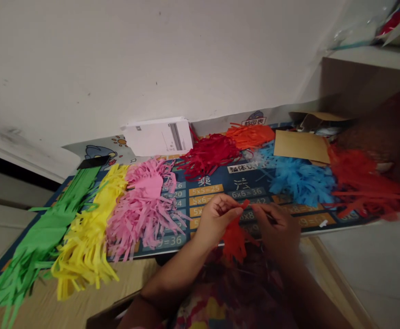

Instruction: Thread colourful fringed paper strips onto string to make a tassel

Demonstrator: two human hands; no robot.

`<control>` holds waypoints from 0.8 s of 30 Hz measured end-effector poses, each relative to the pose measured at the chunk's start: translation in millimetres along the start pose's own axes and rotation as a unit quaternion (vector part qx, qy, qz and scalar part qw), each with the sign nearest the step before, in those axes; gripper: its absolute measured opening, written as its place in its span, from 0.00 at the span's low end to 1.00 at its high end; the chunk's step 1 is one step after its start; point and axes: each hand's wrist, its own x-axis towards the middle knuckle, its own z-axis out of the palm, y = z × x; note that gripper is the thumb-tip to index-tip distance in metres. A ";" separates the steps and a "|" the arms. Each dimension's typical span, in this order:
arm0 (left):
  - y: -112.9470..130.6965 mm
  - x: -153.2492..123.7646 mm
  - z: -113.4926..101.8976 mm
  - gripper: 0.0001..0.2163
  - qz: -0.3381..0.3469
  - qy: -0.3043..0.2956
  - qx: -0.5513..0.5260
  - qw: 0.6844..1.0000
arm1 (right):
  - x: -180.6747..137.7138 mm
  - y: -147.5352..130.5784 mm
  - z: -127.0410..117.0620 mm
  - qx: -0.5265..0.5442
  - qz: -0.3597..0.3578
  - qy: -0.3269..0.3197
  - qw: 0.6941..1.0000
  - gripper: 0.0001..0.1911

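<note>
A red-orange fringed paper tassel (pixel 234 240) hangs over the table's front edge, its strips pointing down. My left hand (pixel 220 212) is closed, pinching the tassel near its narrow top between thumb and fingers. Close beside it, my right hand (pixel 277 226) is also closed, with thumb and fingertip together at the tassel's tip. Whatever sits between those right fingertips is too small to make out. Below both hands lies a dark blue mat (pixel 203 219) printed with multiplication sums.
Green (pixel 50 226), yellow (pixel 93 233) and pink fringed paper (pixel 145 205) lie at the left. Crimson tassels (pixel 210 155), orange tassels (pixel 251 135) and blue tassels (pixel 301 178) lie behind. A white box (pixel 160 137) leans on the wall; brown card (pixel 301 145) and a blurred person (pixel 385 132) are right.
</note>
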 end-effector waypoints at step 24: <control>-18.6 -15.4 1.0 0.13 0.127 -0.029 0.453 0.882 | -0.3 29.8 -11.9 -0.039 -0.062 -0.196 0.978 0.15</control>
